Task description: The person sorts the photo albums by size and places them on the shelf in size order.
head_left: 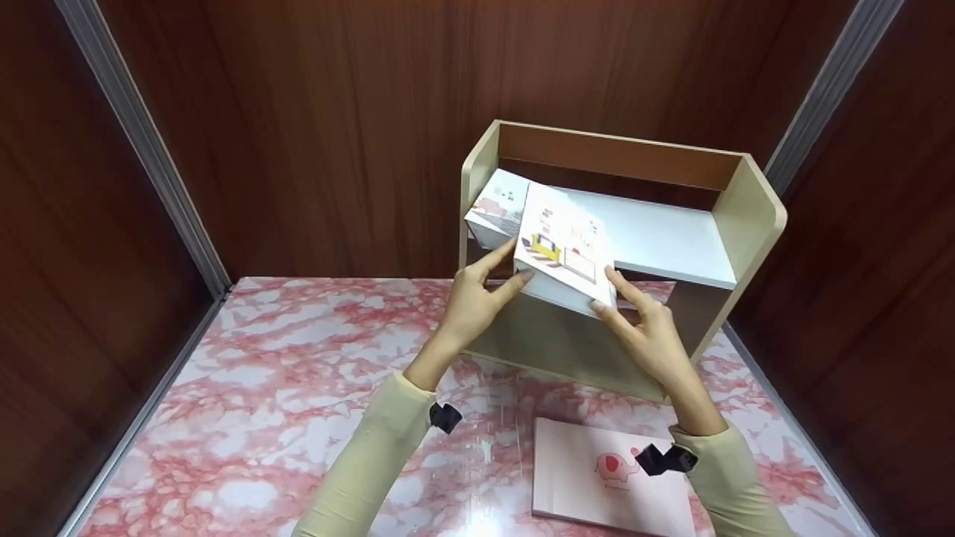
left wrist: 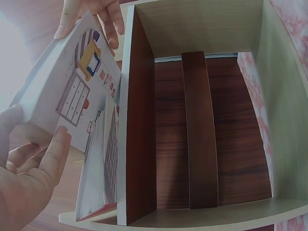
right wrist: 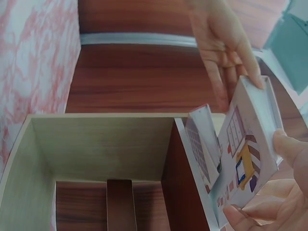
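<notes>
Both hands hold a thick white book (head_left: 565, 246) with a yellow drawing on its cover, tilted above the upper shelf of a small wooden bookcase (head_left: 753, 216). The left hand (head_left: 477, 298) grips its lower left corner, thumb on the page edge. On the lower right corner, the right hand (head_left: 649, 332) pinches with thumb and fingers. Another white book (head_left: 501, 201) leans at the left end of the shelf, beside the held one. The left wrist view shows the held book (left wrist: 82, 82) close to the leaning book (left wrist: 98, 163).
A pink book (head_left: 597, 477) with an elephant picture lies flat on the red and white marbled table (head_left: 298, 358), in front of the bookcase. Dark wood-grain panels (head_left: 336, 134) stand behind and at both sides. Under the shelf is the bookcase's lower compartment (left wrist: 168, 134).
</notes>
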The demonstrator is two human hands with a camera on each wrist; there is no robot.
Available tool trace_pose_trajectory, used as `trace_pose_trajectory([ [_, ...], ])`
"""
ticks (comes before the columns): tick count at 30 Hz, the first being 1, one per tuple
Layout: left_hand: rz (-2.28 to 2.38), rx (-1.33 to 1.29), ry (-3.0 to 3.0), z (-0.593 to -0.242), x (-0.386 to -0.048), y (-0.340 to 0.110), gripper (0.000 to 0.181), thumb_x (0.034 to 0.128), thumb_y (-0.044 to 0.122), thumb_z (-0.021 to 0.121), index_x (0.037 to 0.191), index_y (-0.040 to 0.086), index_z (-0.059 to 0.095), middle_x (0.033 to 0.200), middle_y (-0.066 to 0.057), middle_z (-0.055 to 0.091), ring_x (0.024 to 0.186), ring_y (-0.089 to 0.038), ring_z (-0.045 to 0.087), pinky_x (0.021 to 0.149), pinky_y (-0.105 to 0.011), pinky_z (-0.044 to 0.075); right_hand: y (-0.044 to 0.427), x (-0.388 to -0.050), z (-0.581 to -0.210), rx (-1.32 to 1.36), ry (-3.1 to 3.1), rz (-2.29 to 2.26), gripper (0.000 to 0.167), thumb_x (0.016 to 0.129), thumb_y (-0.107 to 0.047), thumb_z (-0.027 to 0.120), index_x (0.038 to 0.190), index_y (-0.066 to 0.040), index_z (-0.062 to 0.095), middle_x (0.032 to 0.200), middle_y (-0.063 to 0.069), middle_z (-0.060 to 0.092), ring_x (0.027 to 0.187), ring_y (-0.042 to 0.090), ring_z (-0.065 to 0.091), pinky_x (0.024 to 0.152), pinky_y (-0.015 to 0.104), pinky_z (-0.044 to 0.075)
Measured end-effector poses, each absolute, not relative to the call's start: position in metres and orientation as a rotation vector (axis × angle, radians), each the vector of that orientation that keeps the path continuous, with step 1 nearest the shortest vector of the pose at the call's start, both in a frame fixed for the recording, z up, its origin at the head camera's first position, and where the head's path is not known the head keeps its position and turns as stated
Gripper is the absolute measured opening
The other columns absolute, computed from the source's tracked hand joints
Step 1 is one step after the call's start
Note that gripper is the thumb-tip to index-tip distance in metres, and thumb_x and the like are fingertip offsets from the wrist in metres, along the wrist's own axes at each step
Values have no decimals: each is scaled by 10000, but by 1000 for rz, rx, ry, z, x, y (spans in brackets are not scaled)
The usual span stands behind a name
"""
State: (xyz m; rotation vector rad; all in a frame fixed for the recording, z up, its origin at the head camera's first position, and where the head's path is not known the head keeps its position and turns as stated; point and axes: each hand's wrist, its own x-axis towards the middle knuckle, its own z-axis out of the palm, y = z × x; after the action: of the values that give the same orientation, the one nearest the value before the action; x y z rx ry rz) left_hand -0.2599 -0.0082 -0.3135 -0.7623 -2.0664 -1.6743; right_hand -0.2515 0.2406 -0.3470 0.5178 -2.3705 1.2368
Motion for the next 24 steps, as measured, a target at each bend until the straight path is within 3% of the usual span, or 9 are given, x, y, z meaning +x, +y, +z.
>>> trace_pose_trajectory([
  [2, -1682, -765, -2065, -313, -260, -8, 526, 861, 149, 663, 1332, 6, 477, 1309, -168, 518, 1151, -217, 552, 910, -273, 479, 240, -252, -346, 508, -2372, 1237, 541, 881, -219, 642, 1382, -156, 446, 1298, 190, 528, 962, 242, 634, 737, 124, 497],
  [8, -1657, -762, -2075, -312, -260, -8, 531, 866, 174, 660, 1334, 7, 473, 1332, -152, 499, 1256, -220, 455, 1041, -302, 366, 230, -240, -334, 485, -2388, 1229, 529, 885, -130, 631, 1371, -52, 439, 1316, 245, 490, 1038, 292, 595, 772, 48, 439],
  [16, -1641, -752, -2084, -311, -260, -8, 531, 867, 183, 659, 1332, 6, 475, 1334, -153, 496, 1264, -234, 447, 1057, -316, 348, 221, -226, -319, 479, -2395, 1214, 518, 881, -73, 623, 1352, 23, 432, 1296, 274, 495, 1059, 311, 578, 779, 32, 424],
  [24, -1666, -774, -2068, -312, -261, -8, 528, 867, 159, 658, 1330, -12, 471, 1304, -177, 522, 1177, -239, 532, 957, -328, 454, 221, -225, -318, 464, -2397, 1183, 518, 875, -91, 636, 1349, 3, 449, 1249, 261, 534, 1012, 310, 601, 759, 39, 422],
])
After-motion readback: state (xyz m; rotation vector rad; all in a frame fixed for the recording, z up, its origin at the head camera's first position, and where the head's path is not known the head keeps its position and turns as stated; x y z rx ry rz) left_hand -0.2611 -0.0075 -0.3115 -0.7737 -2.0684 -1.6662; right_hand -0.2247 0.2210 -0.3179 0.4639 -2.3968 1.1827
